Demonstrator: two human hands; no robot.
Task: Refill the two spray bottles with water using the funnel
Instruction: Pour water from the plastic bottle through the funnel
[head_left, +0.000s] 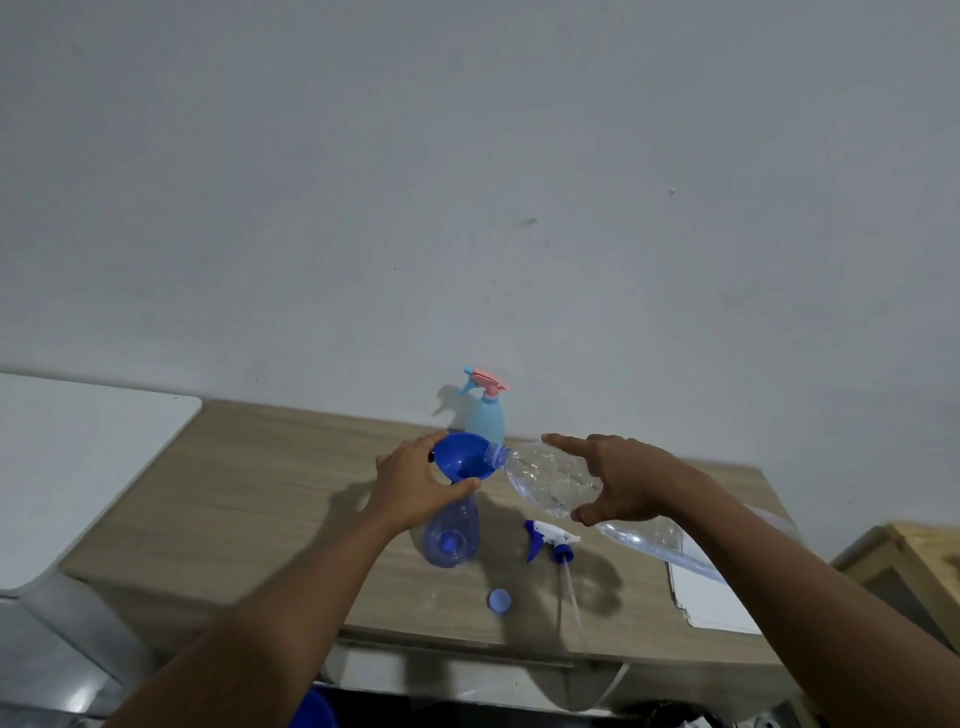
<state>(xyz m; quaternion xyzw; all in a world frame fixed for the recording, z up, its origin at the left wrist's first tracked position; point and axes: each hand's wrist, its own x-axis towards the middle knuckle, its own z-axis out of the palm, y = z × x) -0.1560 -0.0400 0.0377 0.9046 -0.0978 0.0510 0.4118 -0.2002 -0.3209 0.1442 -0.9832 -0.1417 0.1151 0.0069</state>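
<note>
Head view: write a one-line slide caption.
Left hand steadies the blue funnel on a spray bottle while the right hand tips a water bottle into it.

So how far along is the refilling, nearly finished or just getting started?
Early on, it seems. Done: the blue trigger head is off and lies on the table, and a small cap is off too. In hand: the left hand steadies the funnel in the clear blue bottle while the right hand tips the water bottle into it. Left: the light blue bottle behind, sprayer on.
</note>
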